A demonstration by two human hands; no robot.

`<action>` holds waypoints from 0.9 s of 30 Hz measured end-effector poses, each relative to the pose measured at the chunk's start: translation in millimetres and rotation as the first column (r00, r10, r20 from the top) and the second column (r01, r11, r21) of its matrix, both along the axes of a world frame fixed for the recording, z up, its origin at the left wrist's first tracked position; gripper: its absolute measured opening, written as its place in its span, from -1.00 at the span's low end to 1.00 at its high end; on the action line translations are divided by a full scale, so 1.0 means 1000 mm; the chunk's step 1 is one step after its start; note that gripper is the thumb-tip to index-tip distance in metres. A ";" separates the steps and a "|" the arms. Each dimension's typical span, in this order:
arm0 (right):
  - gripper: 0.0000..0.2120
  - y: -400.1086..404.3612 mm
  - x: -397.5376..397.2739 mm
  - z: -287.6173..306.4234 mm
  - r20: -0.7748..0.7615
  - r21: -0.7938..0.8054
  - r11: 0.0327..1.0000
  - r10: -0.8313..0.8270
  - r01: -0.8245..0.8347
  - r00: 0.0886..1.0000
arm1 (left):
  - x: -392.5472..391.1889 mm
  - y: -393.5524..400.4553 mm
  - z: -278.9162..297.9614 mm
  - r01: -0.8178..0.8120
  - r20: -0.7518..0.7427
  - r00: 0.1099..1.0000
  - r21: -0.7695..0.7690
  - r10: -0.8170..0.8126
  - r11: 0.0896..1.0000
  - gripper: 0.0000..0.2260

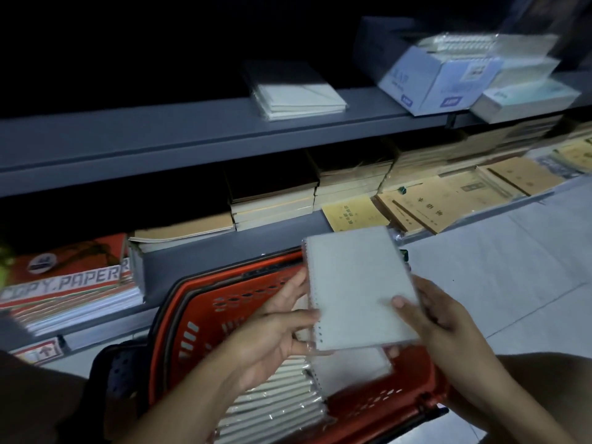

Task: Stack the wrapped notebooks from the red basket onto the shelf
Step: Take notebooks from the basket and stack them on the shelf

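Note:
A small stack of grey spiral notebooks in clear wrap (355, 283) is held above the red basket (205, 302). My left hand (272, 334) grips its spiral edge on the left. My right hand (448, 325) grips its right edge, thumb on the cover. Inside the basket lie more wrapped notebooks (275, 398), packed on edge, with one flat notebook (352, 370) just under the held stack. On the grey shelf (160, 139) above sits a short pile of wrapped notebooks (298, 94).
The lower shelf holds brown and yellow exercise books (416, 206) and tan pads (272, 203). Copy paper reams (70, 283) lie at the left. A blue-white box (432, 81) and paper packs sit on the upper shelf at right. Pale floor tiles (512, 267) extend to the right.

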State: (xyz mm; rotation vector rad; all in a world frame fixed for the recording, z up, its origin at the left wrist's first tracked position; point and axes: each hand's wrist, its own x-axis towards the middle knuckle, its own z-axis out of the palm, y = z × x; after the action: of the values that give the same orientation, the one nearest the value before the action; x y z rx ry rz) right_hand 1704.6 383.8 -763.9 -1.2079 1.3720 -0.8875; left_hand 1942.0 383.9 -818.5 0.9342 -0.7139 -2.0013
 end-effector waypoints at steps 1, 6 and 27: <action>-0.70 0.000 0.001 0.008 0.033 -0.029 1.000 0.006 -0.005 0.999 | 0.005 -0.002 0.012 0.023 -0.040 0.999 -0.047 -0.025 0.999 -0.33; -0.56 -0.012 0.006 0.038 -0.007 -0.162 0.973 0.165 -0.164 0.986 | 0.025 -0.014 0.063 -0.101 -0.090 0.993 -0.221 0.082 0.970 -0.34; -0.69 -0.118 0.055 0.070 0.172 -0.306 0.951 0.009 0.045 0.985 | 0.053 -0.087 0.116 -0.365 0.140 0.865 -0.482 0.481 0.796 -0.34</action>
State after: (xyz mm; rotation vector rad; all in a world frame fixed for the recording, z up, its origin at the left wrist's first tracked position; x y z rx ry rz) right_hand 1759.9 265.8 -693.7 -1.3197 1.1340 -1.2247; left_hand 1994.5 296.7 -702.3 0.9775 -0.9544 -1.2551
